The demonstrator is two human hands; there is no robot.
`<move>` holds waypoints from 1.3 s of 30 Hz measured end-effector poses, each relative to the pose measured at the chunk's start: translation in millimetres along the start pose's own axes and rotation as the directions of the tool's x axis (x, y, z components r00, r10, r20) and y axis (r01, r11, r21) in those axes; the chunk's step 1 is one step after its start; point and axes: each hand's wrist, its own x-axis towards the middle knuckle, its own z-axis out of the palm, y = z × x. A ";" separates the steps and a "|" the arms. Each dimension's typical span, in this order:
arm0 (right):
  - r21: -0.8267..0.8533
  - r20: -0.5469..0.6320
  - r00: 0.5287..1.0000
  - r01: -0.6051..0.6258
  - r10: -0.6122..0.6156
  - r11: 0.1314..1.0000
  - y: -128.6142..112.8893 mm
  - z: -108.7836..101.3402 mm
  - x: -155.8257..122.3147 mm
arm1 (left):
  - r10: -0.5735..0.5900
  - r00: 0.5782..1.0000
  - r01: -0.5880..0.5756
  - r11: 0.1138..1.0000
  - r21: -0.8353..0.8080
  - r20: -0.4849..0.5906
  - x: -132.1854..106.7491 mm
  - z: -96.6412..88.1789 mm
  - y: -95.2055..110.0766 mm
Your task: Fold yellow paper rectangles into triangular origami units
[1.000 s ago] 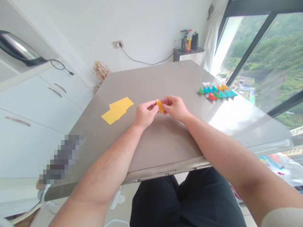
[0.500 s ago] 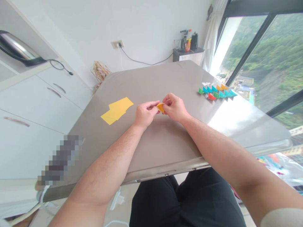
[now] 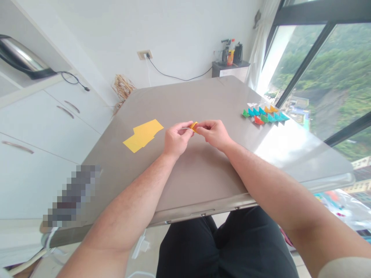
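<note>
The folded yellow paper piece is located between the two hands, above the desk. The left hand pinches its left side between thumb and fingers; the right hand pinches its right side. Yellow sheets lie overlapped on the desk, left of the left hand. Folded paper boats in several colours stand in two rows, right of and beyond the right hand.
</note>
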 end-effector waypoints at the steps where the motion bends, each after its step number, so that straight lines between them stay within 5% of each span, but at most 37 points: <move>1: 0.009 0.015 1.000 -0.002 0.002 1.000 -0.6 -0.5 -0.2 | 0.017 1.000 -0.017 0.999 0.027 0.003 -0.4 0.1 0.7; 6: 0.022 0.015 1.000 -0.011 0.011 1.000 -2.7 -0.9 -0.2 | 0.090 0.996 -0.091 0.990 0.106 0.013 -2.8 1.6 7.3; 10: 0.129 -0.002 0.998 -0.056 0.056 0.990 -0.6 -3.3 2.5 | -0.138 0.990 0.139 0.985 -0.106 0.017 -0.2 -1.9 15.2; 13: 0.221 0.128 0.989 -0.101 0.074 0.970 0.4 -6.9 3.3 | -0.303 0.933 0.345 0.907 -0.241 0.193 5.1 -9.8 18.7; 19: 0.276 0.350 0.934 -0.180 0.076 0.944 -0.2 -13.5 1.5 | -0.346 0.802 0.504 0.830 -0.239 0.487 8.5 -22.2 20.5; 24: 0.382 0.492 0.870 -0.259 0.042 0.887 0.6 -17.1 0.1 | -0.309 0.770 0.522 0.809 -0.272 0.559 5.8 -23.8 25.2; 29: 0.408 0.511 0.860 -0.251 0.008 0.878 2.2 -18.9 0.5 | -0.315 0.696 0.549 0.812 -0.196 0.645 3.3 -24.2 26.8; 39: 0.495 0.559 0.827 -0.269 -0.066 0.826 -1.6 -18.8 -2.0 | -0.262 0.752 0.527 0.790 -0.313 0.605 -2.9 -19.8 26.8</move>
